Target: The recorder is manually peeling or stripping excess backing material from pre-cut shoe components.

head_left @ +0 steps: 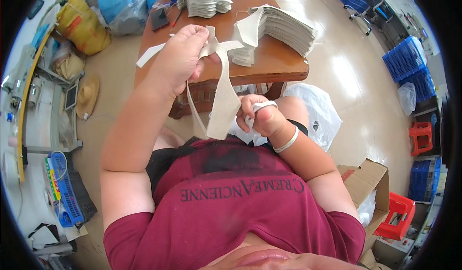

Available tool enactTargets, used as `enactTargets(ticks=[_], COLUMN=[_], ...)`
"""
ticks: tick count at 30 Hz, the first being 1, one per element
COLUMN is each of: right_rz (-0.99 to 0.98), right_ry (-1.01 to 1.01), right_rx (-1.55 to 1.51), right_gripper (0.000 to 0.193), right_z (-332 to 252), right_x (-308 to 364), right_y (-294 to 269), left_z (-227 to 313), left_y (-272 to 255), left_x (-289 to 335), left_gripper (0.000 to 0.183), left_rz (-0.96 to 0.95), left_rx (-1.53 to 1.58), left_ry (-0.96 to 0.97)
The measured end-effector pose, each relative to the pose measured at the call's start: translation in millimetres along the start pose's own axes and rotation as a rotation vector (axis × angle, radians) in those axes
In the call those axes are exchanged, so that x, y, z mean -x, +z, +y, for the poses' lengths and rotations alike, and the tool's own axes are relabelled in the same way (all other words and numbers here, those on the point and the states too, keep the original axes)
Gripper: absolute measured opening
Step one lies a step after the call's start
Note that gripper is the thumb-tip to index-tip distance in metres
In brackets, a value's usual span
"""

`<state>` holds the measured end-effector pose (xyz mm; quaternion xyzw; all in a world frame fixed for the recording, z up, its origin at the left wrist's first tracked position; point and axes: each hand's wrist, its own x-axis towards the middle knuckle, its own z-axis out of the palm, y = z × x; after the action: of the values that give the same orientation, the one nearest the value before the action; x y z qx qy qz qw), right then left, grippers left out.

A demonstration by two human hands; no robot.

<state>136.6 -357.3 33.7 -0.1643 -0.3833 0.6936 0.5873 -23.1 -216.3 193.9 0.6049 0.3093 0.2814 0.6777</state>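
Observation:
Raised over the near edge of the brown wooden table (284, 72), my left hand (187, 44) is closed on an off-white cut fabric piece (223, 101). Its narrow arms stick out to both sides of my fingers, and its long tails hang down over my lap. Lower and to the right, my right hand (265, 122) has its fingers curled in. A white strip (264, 105) loops over its thumb side and seems to run into the fingers; the fingertips are partly hidden. A pale band (288, 140) circles my right wrist.
Stacked off-white cut pieces (286, 32) lie on the table, with another stack (199, 5) behind and a dark phone (159, 19) at the left. A white plastic bag (315, 111) sits right of my knee. A cardboard box (368, 188) and red stool (399, 217) stand lower right.

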Motion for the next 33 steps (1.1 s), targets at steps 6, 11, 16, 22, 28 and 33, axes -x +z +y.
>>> enactTargets(ticks=[6,11,16,22,28,33], right_rz=[0.437,0.722,0.733,0.852,1.162,1.229], right_ry=[0.059,-0.173,-0.344,-0.382,-0.367,-0.358], right_rx=[0.133,0.123,0.135,0.326,0.696,0.746], right_gripper=[0.035,0.027,0.029,0.033,0.034,0.036], right_z=[-10.8,-54.5,-110.1,-165.4,-221.5,-235.6], right_x=[4.0,12.4,42.9,29.2,-19.9,-52.5], right_y=[12.5,-6.0,-53.8,-71.3,-102.8,-132.2], left_z=[3.6,17.8,17.9,17.2,-10.5,-36.3], left_y=[2.2,0.5,-34.2,-9.4,23.7,45.1], left_x=[-26.9,-39.8,-55.3,-77.0,-159.2,-211.6], left_gripper=[0.024,0.033,0.051,0.032,0.037,0.042], left_rz=[-0.018,-0.145,-0.562,-0.482,-0.411,-0.278], left_rx=[-0.014,-0.064,-0.170,-0.272,-0.218,-0.170], left_ry=[-0.035,-0.045,-0.060,-0.017,0.065,0.109])
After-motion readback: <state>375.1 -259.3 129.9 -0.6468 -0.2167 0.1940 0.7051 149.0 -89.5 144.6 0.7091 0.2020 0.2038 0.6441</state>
